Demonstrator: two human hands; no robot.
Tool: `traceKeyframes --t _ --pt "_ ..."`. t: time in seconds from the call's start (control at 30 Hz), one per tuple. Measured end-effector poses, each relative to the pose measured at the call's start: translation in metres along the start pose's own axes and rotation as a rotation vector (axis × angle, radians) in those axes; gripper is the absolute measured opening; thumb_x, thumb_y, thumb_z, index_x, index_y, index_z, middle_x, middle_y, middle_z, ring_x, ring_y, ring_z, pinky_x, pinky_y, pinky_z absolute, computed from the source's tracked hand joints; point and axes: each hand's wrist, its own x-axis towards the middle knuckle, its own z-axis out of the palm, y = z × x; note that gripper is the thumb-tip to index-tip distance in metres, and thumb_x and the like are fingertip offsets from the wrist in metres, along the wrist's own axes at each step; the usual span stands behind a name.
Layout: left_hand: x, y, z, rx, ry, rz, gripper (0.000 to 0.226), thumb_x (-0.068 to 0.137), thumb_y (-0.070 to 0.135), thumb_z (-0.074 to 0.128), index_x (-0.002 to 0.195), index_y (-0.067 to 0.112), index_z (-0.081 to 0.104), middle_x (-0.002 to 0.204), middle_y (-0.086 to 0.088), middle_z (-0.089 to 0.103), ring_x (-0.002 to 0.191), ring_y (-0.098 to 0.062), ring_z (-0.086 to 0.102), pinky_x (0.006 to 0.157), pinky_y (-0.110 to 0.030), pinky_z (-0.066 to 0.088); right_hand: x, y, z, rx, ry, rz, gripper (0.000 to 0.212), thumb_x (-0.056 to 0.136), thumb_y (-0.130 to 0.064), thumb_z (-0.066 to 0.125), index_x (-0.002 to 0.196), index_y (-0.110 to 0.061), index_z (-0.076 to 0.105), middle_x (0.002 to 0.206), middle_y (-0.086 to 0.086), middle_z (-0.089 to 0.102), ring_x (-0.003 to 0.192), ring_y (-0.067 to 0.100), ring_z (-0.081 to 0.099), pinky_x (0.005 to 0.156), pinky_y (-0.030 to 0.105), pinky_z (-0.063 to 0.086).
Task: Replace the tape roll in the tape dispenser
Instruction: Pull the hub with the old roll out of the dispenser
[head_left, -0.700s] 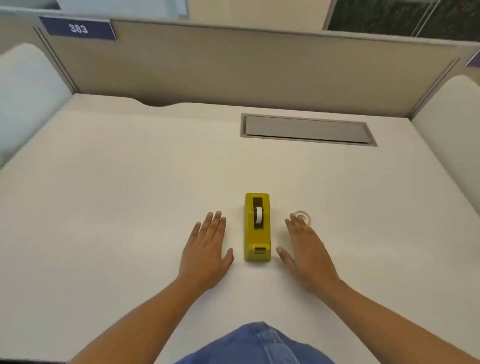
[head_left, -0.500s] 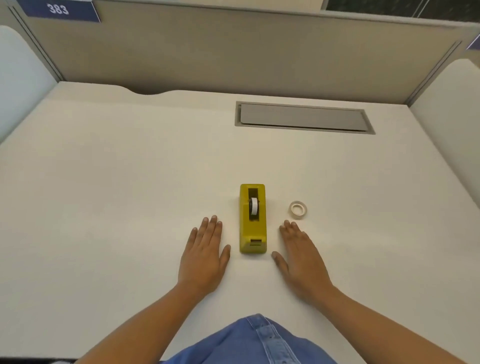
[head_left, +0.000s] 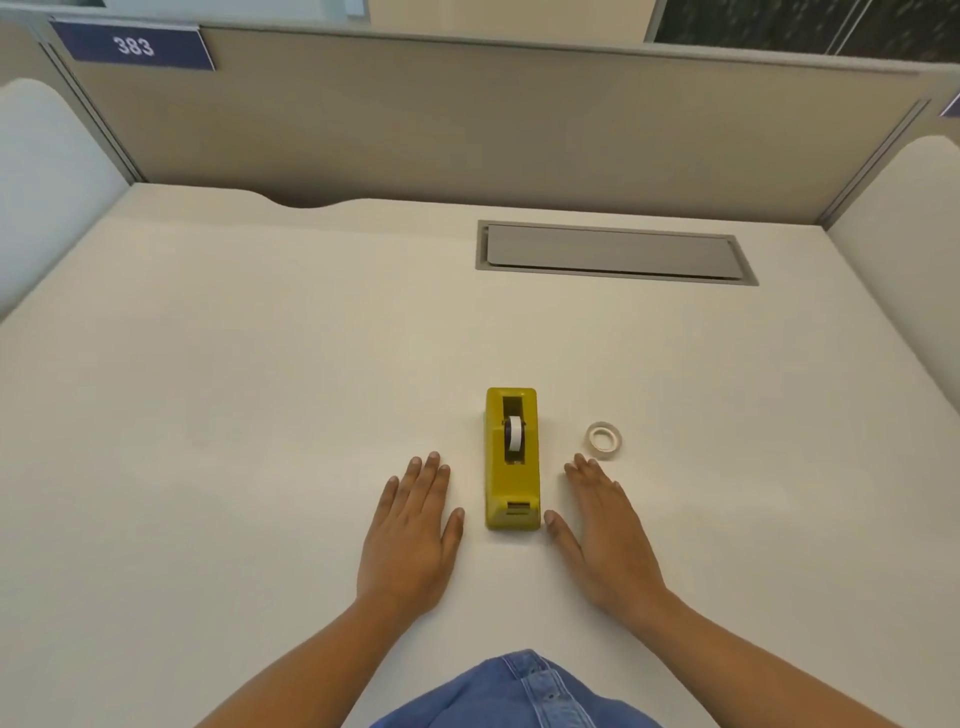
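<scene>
A yellow tape dispenser (head_left: 511, 480) stands on the white desk (head_left: 260, 389), its long side running away from me. A thin white tape roll (head_left: 514, 432) sits upright in its slot. A second, loose tape roll (head_left: 603, 440) lies flat on the desk to the right of the dispenser. My left hand (head_left: 410, 535) rests palm down just left of the dispenser, fingers together, holding nothing. My right hand (head_left: 605, 535) lies flat just right of it, fingertips a little short of the loose roll, also holding nothing.
A grey cable hatch (head_left: 613, 253) is set into the desk at the back right. Beige partition walls (head_left: 467, 119) close the desk at the back and sides. A blue sign (head_left: 135, 45) reads 383. Blue denim (head_left: 519, 691) shows at the bottom edge.
Both hands have stayed flat beside the dispenser. The right hand has slid back toward me, uncovering the loose roll. The camera view has shifted slightly.
</scene>
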Motion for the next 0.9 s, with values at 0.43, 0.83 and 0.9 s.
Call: traceKeyframes --t 0.43,0.83,0.9 --pt "0.001 -0.001 -0.001 -0.055 0.018 0.0 0.062 0.095 0.054 0.01 0.151 0.028 0.006 0.159 0.012 0.0 0.145 -0.004 -0.01 0.116 -0.03 -0.005 0.047 -0.054 -0.056 0.042 0.027 -0.238 0.048 0.088 -0.041 0.059 0.134 -0.029 0.05 0.115 -0.011 0.052 0.102 0.007 0.052 0.079 0.02 0.044" --pt "0.002 0.0 -0.003 -0.046 -0.003 -0.014 0.068 0.089 0.059 -0.002 0.15 0.029 0.0 0.159 0.013 -0.007 0.144 -0.004 -0.015 0.116 -0.031 -0.006 0.07 -0.066 -0.063 -0.09 -0.154 -0.184 0.064 0.082 -0.044 0.066 0.139 -0.03 0.04 0.122 -0.007 0.052 0.109 0.015 0.055 0.086 0.029 0.048" --pt "0.002 0.001 -0.004 -0.054 -0.005 -0.017 0.07 0.088 0.061 -0.004 0.15 0.028 0.001 0.159 0.013 -0.006 0.144 -0.004 -0.014 0.116 -0.031 -0.006 0.072 -0.067 -0.062 -0.108 -0.163 -0.174 0.065 0.082 -0.044 0.066 0.139 -0.029 0.04 0.125 -0.006 0.052 0.111 0.016 0.055 0.088 0.031 0.049"
